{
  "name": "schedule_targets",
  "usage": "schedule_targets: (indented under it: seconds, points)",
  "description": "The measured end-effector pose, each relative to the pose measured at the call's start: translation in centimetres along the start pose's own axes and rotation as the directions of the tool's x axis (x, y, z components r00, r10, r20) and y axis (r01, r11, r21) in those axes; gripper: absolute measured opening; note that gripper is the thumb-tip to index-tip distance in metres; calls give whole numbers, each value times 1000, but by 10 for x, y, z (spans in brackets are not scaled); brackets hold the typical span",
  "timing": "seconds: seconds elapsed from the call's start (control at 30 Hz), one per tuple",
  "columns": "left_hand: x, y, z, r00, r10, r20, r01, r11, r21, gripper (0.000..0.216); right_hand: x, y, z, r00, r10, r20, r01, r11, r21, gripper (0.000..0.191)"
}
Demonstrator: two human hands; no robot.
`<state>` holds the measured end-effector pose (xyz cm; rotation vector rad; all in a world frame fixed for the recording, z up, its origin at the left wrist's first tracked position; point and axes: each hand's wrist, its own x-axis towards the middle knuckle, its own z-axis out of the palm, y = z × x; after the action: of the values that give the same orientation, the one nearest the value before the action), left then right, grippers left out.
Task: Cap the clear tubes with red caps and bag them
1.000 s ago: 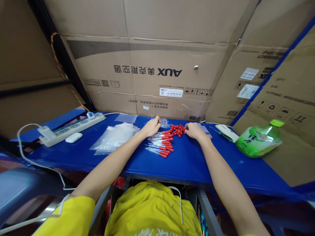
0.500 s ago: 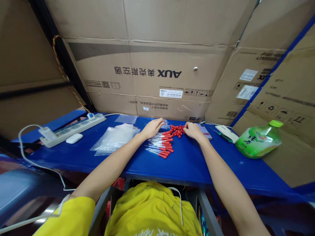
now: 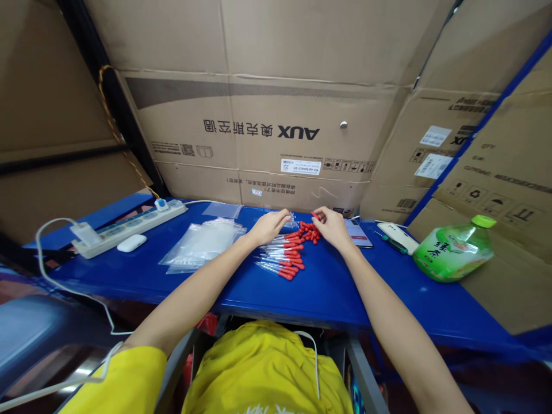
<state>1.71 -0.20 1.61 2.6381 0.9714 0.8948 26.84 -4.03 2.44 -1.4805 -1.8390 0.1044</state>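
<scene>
My right hand [image 3: 333, 227] pinches a red rubber bulb [image 3: 316, 216] above a small pile of loose red bulbs [image 3: 309, 231]. Left of it, my left hand [image 3: 271, 226] is closed, fingertips together, beside thin see-through tubes [image 3: 294, 222]. Whatever lies between those fingertips is too small to make out. Nearer to me, several droppers [image 3: 284, 254], glass tubes with red bulbs on their right ends, lie in a slanting row on the blue table [image 3: 328, 287].
Zip bags [image 3: 202, 244] lie stacked on the left, near a white earphone case [image 3: 131, 242] and a power strip [image 3: 129, 227]. A phone [image 3: 357, 233], a white device [image 3: 397, 237] and a green drink bottle [image 3: 452, 250] are on the right. Cardboard [image 3: 259, 103] walls the back.
My right hand has lifted slightly away from the bulb pile, and a red bulb now shows in its fingertips. My left hand has hardly moved.
</scene>
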Motion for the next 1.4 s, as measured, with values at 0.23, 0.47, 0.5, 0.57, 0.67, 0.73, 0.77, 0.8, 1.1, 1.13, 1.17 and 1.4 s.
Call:
schedule_targets:
  seconds: [0.23,0.47,0.5,0.57,0.67,0.73,0.77,0.8,1.1,1.13,1.17,1.4]
  points:
    - [0,13,2,998,-4,-66,-11,976,-218,36,-12,-37,16,992,-122,24,113,964,242,22]
    - [1,22,1,997,22,-77,-43,961,-273,41,-17,-42,21,994,-110,6,103,941,323,23]
    - [2,23,0,997,27,-79,-47,961,-272,42,-18,-42,20,995,-102,6,94,941,325,24]
    - [2,24,-3,995,44,-91,-67,961,-268,43,-18,-42,19,995,-96,-7,93,940,328,25]
    - [3,24,-7,990,76,-115,-103,964,-244,44,-19,-42,20,993,-108,-49,119,935,334,26]
    - [4,22,-9,989,96,-109,-118,969,-215,45,-19,-41,21,991,-118,-64,133,934,333,26]
    - [4,20,-9,989,108,-100,-127,972,-200,45,-19,-41,21,990,-124,-63,138,935,326,26]
    - [4,18,-10,988,124,-88,-138,973,-185,45,-19,-40,22,990,-128,-58,140,939,314,26]
    - [2,10,-14,978,195,69,-195,981,-9,44,-20,-32,22,985,-152,87,148,988,47,19]
    - [2,10,-14,977,199,79,-200,980,0,44,-20,-32,21,983,-162,92,160,987,28,18]
    - [2,10,-15,975,203,87,-204,979,6,44,-20,-32,21,981,-171,94,171,985,14,18]
    - [1,7,-15,956,259,140,-265,964,27,40,-22,-31,21,963,-233,136,242,969,-52,15]
